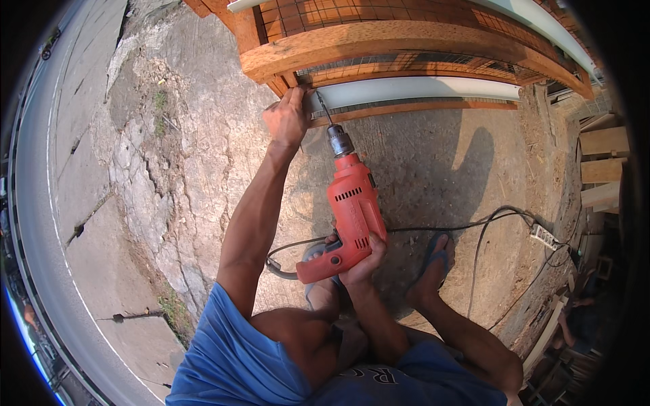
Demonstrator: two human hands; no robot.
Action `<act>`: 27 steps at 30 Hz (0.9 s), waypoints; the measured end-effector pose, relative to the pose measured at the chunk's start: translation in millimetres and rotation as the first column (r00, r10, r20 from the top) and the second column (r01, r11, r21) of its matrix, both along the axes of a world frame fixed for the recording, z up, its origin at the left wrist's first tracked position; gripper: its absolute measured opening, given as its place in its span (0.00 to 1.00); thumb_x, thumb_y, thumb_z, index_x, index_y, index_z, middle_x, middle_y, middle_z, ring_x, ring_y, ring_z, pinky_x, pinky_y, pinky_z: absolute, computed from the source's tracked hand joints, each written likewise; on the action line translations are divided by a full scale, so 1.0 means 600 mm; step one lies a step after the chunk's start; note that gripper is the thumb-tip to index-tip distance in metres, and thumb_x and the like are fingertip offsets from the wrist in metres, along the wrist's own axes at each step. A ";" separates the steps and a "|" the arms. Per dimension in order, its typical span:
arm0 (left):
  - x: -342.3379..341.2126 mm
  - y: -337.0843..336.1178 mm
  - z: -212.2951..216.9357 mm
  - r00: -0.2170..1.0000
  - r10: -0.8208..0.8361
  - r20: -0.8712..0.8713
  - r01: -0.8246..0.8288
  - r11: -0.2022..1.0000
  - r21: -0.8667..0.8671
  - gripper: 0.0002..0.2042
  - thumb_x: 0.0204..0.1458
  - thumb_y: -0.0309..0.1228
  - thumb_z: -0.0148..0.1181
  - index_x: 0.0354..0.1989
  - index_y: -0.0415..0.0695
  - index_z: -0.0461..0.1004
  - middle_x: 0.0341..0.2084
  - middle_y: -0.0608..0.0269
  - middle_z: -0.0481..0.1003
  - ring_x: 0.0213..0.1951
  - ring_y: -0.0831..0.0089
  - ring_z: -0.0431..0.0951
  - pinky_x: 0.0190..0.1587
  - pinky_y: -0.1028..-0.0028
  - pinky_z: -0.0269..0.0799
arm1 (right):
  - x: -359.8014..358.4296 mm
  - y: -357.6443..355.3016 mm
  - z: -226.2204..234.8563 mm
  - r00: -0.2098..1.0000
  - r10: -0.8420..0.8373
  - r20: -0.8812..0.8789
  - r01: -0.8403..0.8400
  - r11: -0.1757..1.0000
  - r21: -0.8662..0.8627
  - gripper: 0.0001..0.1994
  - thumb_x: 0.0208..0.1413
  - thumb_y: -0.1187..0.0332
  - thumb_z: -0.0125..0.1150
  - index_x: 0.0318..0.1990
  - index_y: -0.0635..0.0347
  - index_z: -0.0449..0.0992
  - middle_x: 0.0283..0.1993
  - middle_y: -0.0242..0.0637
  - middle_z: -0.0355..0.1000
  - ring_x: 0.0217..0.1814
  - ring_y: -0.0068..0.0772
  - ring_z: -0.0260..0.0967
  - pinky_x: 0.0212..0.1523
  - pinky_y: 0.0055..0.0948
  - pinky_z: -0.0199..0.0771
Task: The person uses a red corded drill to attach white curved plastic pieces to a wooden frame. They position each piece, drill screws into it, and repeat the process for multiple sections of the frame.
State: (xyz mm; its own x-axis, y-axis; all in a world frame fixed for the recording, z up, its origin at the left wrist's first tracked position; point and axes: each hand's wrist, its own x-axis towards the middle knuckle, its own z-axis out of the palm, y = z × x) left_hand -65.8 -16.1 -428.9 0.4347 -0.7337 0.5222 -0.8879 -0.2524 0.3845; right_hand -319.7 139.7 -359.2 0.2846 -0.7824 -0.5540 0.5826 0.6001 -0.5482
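One red drill (350, 206), one white pipe (413, 89), one power strip (544, 236), maybe two planks (602, 142).

This is an outdoor building site beside a road, worked in full sun. Bare packed dirt (433, 155) lies underfoot, with cracked concrete paving (88, 203) and a strip of road (34, 223) to the left. A frame of raw timber beams (406, 40) with wire mesh (325, 13) and a white pipe (420, 88) stands ahead. A power strip (544, 237) with trailing cables lies on the ground, and cut wooden planks (602, 166) are stacked at the right.
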 end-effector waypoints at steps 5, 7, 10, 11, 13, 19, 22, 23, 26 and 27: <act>0.000 0.000 0.002 1.000 -0.012 -0.010 0.012 1.000 -0.015 0.10 0.50 0.32 0.65 0.42 0.53 0.78 0.36 0.66 0.82 0.29 0.65 0.84 0.27 0.67 0.75 | 0.000 0.002 0.002 1.000 -0.010 -0.007 0.010 1.000 0.010 0.32 0.55 0.46 0.50 0.57 0.65 0.69 0.43 0.42 0.73 0.35 0.40 0.76 0.35 0.40 0.81; 0.000 0.000 0.003 1.000 -0.012 0.005 0.012 0.999 -0.035 0.10 0.50 0.32 0.65 0.41 0.53 0.78 0.36 0.66 0.82 0.28 0.64 0.84 0.27 0.67 0.76 | 0.001 0.002 0.003 1.000 -0.012 0.003 0.012 1.000 0.017 0.32 0.55 0.46 0.50 0.57 0.65 0.69 0.43 0.42 0.73 0.35 0.40 0.76 0.35 0.40 0.81; -0.001 -0.001 0.004 1.000 -0.004 0.001 0.004 0.999 -0.036 0.10 0.50 0.32 0.65 0.41 0.53 0.78 0.36 0.66 0.82 0.29 0.64 0.84 0.27 0.67 0.76 | 0.003 0.002 0.003 1.000 -0.025 -0.018 0.025 1.000 0.013 0.32 0.55 0.45 0.49 0.56 0.66 0.69 0.43 0.44 0.74 0.33 0.40 0.77 0.32 0.40 0.81; -0.001 -0.001 0.005 1.000 -0.001 -0.013 0.001 1.000 -0.013 0.10 0.50 0.32 0.65 0.41 0.53 0.78 0.36 0.66 0.82 0.29 0.64 0.84 0.28 0.67 0.76 | 0.003 0.002 0.003 0.999 -0.035 -0.021 0.035 0.999 0.014 0.32 0.55 0.45 0.49 0.56 0.66 0.69 0.43 0.45 0.75 0.32 0.40 0.77 0.31 0.40 0.82; -0.002 -0.001 0.005 1.000 0.000 -0.008 0.000 1.000 -0.027 0.10 0.50 0.32 0.65 0.42 0.53 0.78 0.36 0.66 0.82 0.30 0.64 0.84 0.29 0.67 0.76 | 0.003 0.002 0.003 0.999 -0.039 -0.038 0.040 0.999 0.015 0.32 0.55 0.45 0.49 0.56 0.66 0.69 0.43 0.45 0.75 0.32 0.40 0.77 0.31 0.40 0.82; -0.002 -0.001 0.006 1.000 -0.011 -0.025 0.010 0.999 -0.041 0.11 0.49 0.31 0.64 0.42 0.53 0.78 0.36 0.66 0.82 0.31 0.63 0.84 0.30 0.67 0.75 | 0.001 0.003 0.009 1.000 -0.015 -0.023 0.015 1.000 0.023 0.31 0.55 0.47 0.49 0.57 0.66 0.69 0.42 0.43 0.74 0.36 0.42 0.77 0.35 0.41 0.80; -0.002 -0.002 0.008 1.000 -0.020 -0.020 0.019 0.998 -0.057 0.10 0.49 0.30 0.65 0.40 0.52 0.77 0.35 0.66 0.82 0.30 0.63 0.84 0.30 0.67 0.75 | 0.005 0.003 0.010 0.999 -0.022 -0.046 0.024 0.999 0.028 0.32 0.55 0.45 0.50 0.56 0.65 0.70 0.42 0.43 0.74 0.33 0.41 0.77 0.33 0.41 0.81; -0.003 -0.002 0.008 0.999 -0.027 -0.027 0.025 0.998 -0.055 0.09 0.49 0.30 0.65 0.40 0.52 0.77 0.35 0.66 0.82 0.30 0.63 0.83 0.30 0.67 0.75 | 0.006 0.003 0.009 0.999 -0.023 -0.035 0.024 0.999 0.029 0.32 0.54 0.45 0.50 0.56 0.64 0.70 0.42 0.43 0.74 0.32 0.40 0.77 0.32 0.41 0.82; -0.004 -0.004 0.007 0.999 -0.014 -0.029 0.012 0.998 -0.057 0.09 0.48 0.28 0.65 0.39 0.51 0.77 0.33 0.66 0.82 0.29 0.62 0.83 0.29 0.67 0.76 | 0.007 0.004 0.004 0.999 -0.011 -0.038 0.012 1.000 0.017 0.32 0.54 0.45 0.50 0.56 0.64 0.70 0.42 0.44 0.75 0.32 0.40 0.77 0.32 0.40 0.82; -0.004 -0.004 0.005 0.999 -0.014 -0.032 0.012 0.998 -0.061 0.09 0.48 0.29 0.65 0.39 0.51 0.77 0.33 0.66 0.82 0.29 0.62 0.83 0.29 0.67 0.75 | 0.007 0.004 0.001 0.999 -0.013 -0.038 0.014 1.000 0.015 0.32 0.54 0.45 0.49 0.56 0.64 0.70 0.43 0.44 0.75 0.32 0.40 0.77 0.32 0.40 0.82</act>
